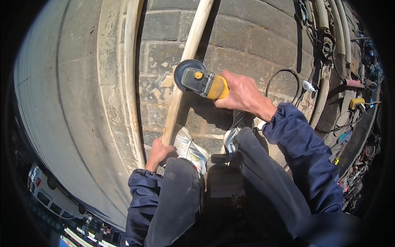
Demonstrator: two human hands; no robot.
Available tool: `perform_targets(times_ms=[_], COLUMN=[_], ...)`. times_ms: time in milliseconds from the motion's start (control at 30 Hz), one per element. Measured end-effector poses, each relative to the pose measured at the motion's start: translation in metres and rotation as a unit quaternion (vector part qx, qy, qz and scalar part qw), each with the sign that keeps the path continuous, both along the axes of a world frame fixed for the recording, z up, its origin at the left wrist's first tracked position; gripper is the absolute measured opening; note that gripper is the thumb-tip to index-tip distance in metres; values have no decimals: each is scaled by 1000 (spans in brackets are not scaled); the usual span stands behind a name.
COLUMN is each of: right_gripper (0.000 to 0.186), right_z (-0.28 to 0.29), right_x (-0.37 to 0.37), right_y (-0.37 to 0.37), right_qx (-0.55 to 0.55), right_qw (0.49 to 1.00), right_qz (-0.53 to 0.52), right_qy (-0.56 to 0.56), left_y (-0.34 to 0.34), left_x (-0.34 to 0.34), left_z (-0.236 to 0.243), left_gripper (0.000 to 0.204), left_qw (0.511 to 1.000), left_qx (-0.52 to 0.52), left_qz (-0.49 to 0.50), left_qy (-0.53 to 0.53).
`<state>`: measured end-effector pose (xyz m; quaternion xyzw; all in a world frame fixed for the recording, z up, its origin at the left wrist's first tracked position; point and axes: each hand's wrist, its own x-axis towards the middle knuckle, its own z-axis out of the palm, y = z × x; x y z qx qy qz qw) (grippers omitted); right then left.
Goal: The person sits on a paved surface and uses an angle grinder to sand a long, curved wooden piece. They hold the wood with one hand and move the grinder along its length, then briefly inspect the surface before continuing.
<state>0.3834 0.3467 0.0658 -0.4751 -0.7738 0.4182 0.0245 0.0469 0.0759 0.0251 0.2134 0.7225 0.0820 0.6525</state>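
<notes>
In the head view, the right hand's (245,94) fingers wrap the yellow grinder (217,86), its disc (179,76) over a wooden pole (195,37) on the paving (242,37), inward of the kerbside edge (109,61). The left hand (159,154) grips the pole's near end, sensibly clear of the disc; it looks stiff, fairly light.

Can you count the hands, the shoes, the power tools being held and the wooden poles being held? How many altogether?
Hands (left hand, right hand): 2
Shoes (left shoe, right shoe): 2
Power tools held (yellow and grey grinder): 1
Poles held (wooden pole): 1
Total: 6
</notes>
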Motion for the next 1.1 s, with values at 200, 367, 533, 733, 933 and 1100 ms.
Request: perform_targets(times_ms=[200,367,533,733,933,1100], right_gripper=[56,69,66,60,63,64], right_z=[1,10,13,2,14,11], right_x=[-14,18,13,-10,5,24], right_y=[-22,84,84,-20,52,96], right_qx=[-19,-47,-25,-14,-45,10], right_qw=[998,988,987,996,997,984], right_qz=[58,-127,-147,83,-42,-171], right_qy=[-3,-79,-67,3,-53,-49], left_y=[-13,-15,-13,-20,-21,-16], left_x=[-1,2,5,3,8,5], left_z=[-2,-8,-3,-10,-9,-1], left_gripper=[19,26,26,29,41,50], left_qw=[1000,1000,999,999,994,986], left_qx=[-3,-1,8,13,81,131], left_qz=[6,2,-9,-8,-25,-49], left_qy=[18,25,42,32,72,86])
